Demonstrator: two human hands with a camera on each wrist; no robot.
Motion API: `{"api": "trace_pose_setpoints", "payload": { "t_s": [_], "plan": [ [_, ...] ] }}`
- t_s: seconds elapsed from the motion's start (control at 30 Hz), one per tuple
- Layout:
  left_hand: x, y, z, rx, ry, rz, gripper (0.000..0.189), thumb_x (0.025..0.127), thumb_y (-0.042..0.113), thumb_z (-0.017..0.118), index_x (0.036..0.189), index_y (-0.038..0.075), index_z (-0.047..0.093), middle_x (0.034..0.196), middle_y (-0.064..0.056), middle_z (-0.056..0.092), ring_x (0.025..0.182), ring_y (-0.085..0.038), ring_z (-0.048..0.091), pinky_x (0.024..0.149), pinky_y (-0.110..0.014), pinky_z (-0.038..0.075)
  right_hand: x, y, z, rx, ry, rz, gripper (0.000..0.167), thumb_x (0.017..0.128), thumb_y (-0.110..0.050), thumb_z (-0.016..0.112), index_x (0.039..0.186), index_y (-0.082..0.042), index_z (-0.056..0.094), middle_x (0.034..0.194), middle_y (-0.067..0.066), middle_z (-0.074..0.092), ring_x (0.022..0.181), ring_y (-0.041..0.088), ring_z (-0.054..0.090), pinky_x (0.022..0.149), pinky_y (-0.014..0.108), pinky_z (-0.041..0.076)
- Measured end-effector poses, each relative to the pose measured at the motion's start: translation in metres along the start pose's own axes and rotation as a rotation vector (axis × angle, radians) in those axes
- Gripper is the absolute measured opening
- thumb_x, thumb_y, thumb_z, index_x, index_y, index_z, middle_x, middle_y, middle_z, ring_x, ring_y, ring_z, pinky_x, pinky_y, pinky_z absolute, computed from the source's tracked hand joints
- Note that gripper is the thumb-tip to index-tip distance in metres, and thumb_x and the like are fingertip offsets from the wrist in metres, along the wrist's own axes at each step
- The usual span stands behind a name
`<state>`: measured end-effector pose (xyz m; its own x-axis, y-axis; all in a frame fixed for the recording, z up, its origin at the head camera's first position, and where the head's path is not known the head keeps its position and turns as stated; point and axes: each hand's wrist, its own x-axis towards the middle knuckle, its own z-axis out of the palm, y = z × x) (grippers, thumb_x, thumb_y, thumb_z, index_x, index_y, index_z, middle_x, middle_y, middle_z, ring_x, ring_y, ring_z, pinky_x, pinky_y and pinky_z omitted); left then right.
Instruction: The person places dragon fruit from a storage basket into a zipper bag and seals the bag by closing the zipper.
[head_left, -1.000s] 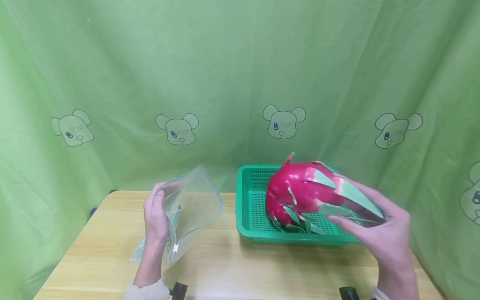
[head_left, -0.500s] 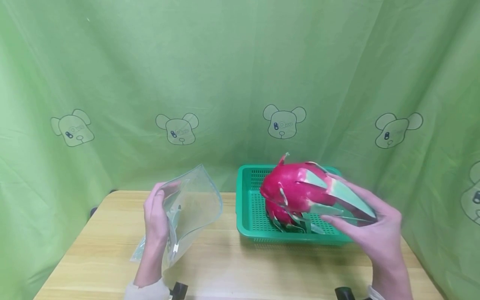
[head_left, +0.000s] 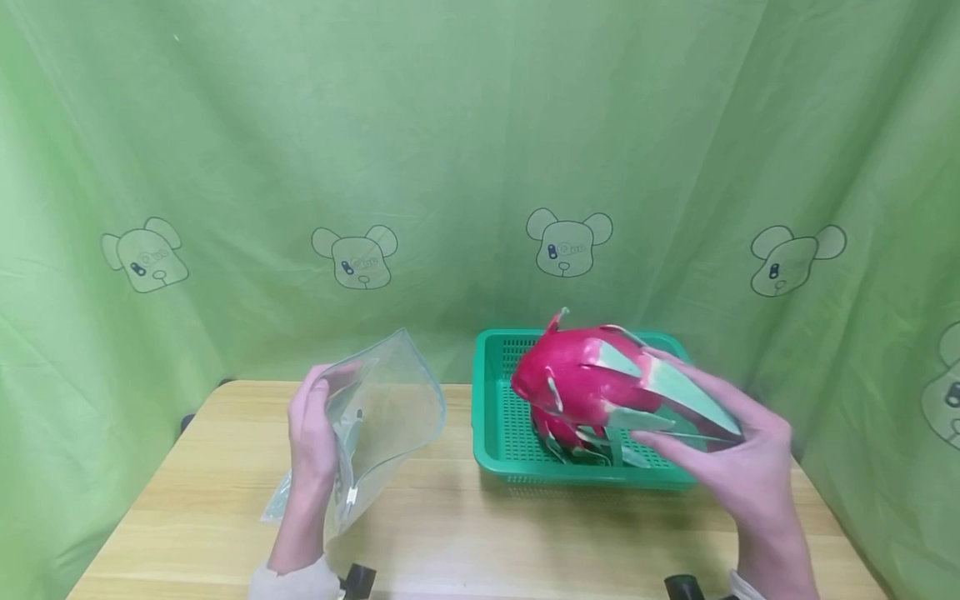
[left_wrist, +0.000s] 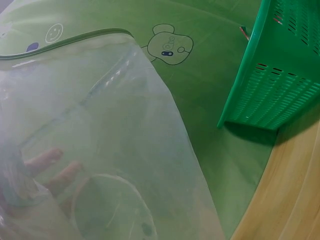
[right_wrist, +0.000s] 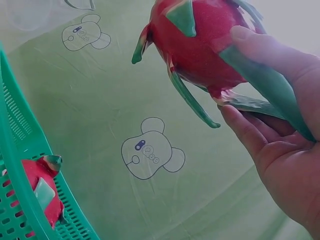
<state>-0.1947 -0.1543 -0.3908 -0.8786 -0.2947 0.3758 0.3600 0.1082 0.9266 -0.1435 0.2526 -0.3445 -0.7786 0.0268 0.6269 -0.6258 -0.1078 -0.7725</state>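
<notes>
My right hand [head_left: 738, 454] grips a pink dragon fruit [head_left: 581, 375] with long green scales, holding it up above the green basket [head_left: 489, 417]. In the right wrist view the thumb and fingers close round the scaly end of that dragon fruit [right_wrist: 200, 45]. A second dragon fruit [head_left: 558, 433] lies inside the basket, partly hidden behind the raised one. On the left, my left hand [head_left: 311, 433] holds a clear zip bag [head_left: 393, 408] by one side, its mouth spread and facing right. The left wrist view shows fingers [left_wrist: 65, 175] through the bag's film.
The wooden table [head_left: 450, 533] extends in front of both hands. Behind it hangs a green curtain [head_left: 465, 167] printed with bear heads. The basket stands at the table's back right, and bare tabletop lies between it and the bag.
The right hand has shifted left with the dragon fruit, a little closer to the bag. The left hand and the bag have stayed in place.
</notes>
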Motion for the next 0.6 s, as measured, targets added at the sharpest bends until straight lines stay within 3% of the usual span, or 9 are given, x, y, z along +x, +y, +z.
{"api": "trace_pose_setpoints", "payload": {
  "t_s": [0.2, 0.43, 0.6],
  "plan": [
    [0.000, 0.000, 0.000, -0.005, -0.005, -0.003, 0.044, 0.110, 0.017, 0.026, 0.124, -0.002, 0.063, 0.125, -0.014, 0.068, 0.122, -0.036, 0.059, 0.112, -0.044, 0.040, 0.001, 0.003, 0.004, 0.012, -0.043, -0.049, 0.078, 0.058, 0.042, 0.071, 0.131, 0.023, 0.052, 0.130, 0.026, 0.065, 0.110, 0.030, 0.071, 0.079, 0.038, 0.060],
    [0.000, 0.000, 0.001, -0.011, -0.005, -0.003, 0.044, 0.111, 0.018, 0.026, 0.124, -0.001, 0.063, 0.125, -0.014, 0.068, 0.121, -0.036, 0.060, 0.111, -0.043, 0.041, 0.007, 0.012, 0.010, 0.060, -0.130, -0.186, 0.080, 0.053, 0.043, 0.072, 0.128, 0.026, 0.052, 0.130, 0.032, 0.062, 0.116, 0.032, 0.067, 0.088, 0.035, 0.057],
    [-0.001, -0.001, 0.002, -0.009, -0.011, -0.007, 0.044, 0.111, 0.018, 0.026, 0.125, -0.002, 0.063, 0.125, -0.013, 0.068, 0.120, -0.032, 0.061, 0.111, -0.043, 0.042, 0.005, 0.015, 0.013, 0.014, -0.136, -0.171, 0.080, 0.054, 0.040, 0.075, 0.129, 0.025, 0.053, 0.132, 0.031, 0.062, 0.119, 0.031, 0.064, 0.093, 0.033, 0.056]
  ]
}}
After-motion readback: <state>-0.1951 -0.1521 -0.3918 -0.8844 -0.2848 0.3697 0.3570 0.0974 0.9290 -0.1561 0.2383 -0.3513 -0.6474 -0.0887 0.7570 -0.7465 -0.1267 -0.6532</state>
